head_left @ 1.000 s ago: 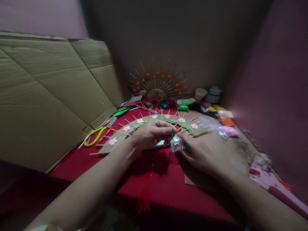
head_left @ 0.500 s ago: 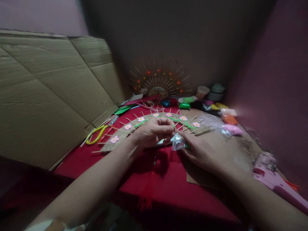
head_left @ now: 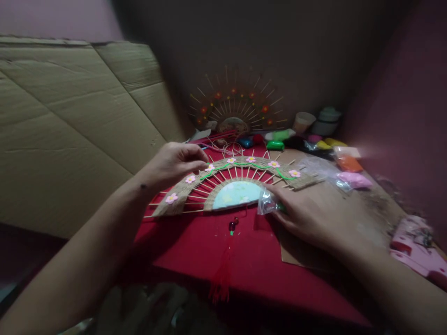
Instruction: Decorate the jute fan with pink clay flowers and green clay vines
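A hand fan of thin sticks with a woven tan band [head_left: 182, 191] lies spread on the red cloth. Pink clay flowers and a wavy green line run along the band; a pale blue half-round panel [head_left: 237, 193] sits at its base. My left hand [head_left: 176, 160] pinches thumb and forefinger above the band's left part, beside a flower. A tiny bit of green clay seems to be at the fingertips, mostly hidden. My right hand [head_left: 310, 218] grips a clear plastic packet [head_left: 267, 203] with green inside, by the panel's right end. A red tassel [head_left: 220, 279] with beads hangs below the fan.
A big cardboard sheet [head_left: 70, 130] stands at the left. Behind, a second fan [head_left: 233, 109] leans against the wall. Clay packets, including an orange one [head_left: 349, 164], and a cup [head_left: 303, 122] stand at the back right. A pink tool [head_left: 415, 246] lies far right.
My left hand has moved left from beside my right hand to the fan's left part, uncovering the pale blue panel. My right hand keeps the packet. The view has shifted slightly.
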`<state>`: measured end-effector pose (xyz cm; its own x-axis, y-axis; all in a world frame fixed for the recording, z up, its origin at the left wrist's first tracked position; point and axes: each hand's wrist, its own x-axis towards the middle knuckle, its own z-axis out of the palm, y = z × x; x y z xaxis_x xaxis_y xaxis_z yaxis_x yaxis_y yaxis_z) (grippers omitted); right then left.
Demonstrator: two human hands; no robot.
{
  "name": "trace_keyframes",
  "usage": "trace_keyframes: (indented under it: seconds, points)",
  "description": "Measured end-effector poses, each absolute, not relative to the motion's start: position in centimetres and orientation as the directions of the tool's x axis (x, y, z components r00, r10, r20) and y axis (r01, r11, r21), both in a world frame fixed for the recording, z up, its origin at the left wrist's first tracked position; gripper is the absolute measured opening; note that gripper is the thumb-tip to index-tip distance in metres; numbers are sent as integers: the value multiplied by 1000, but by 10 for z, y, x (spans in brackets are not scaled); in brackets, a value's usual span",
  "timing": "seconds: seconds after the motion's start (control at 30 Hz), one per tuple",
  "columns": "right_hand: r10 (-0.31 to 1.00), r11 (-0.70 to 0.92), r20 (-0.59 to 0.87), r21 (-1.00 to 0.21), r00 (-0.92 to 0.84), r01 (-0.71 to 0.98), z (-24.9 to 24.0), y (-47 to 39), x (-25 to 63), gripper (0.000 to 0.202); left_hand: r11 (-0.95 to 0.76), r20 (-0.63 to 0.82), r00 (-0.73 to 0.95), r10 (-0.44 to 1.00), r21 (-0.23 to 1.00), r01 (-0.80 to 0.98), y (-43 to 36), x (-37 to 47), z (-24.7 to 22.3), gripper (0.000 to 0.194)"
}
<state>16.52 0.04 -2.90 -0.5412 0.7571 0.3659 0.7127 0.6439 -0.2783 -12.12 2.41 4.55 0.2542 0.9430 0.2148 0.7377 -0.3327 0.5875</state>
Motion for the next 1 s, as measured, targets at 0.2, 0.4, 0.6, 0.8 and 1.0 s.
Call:
trace_keyframes:
  seconds: [0.2, 0.4, 0.6, 0.8, 1.0]
  points:
    - [746, 661, 370, -316, -553, 680, -33, 2, 165, 54, -352, 138, 326, 935, 263, 898, 47, -150, 19, 14]
    - [722, 689, 383, -325, -576, 648, -37, 5, 165, 58, -218, 17, 218, 976, 142, 966, 55, -149, 13, 17]
    - [721, 681, 393, -251, -571, 688, -38, 5, 165, 56, -157, -49, 164, 985, 126, 979, 62, -144, 14, 20]
    - [729, 650, 402, -155, -553, 744, -39, 5, 165, 55, -144, -109, 156, 982, 109, 984, 70, -144, 9, 17]
    - [746, 640, 377, -179, -549, 747, -37, 4, 164, 54, -88, -94, 101, 990, 133, 987, 71, -143, 8, 19]
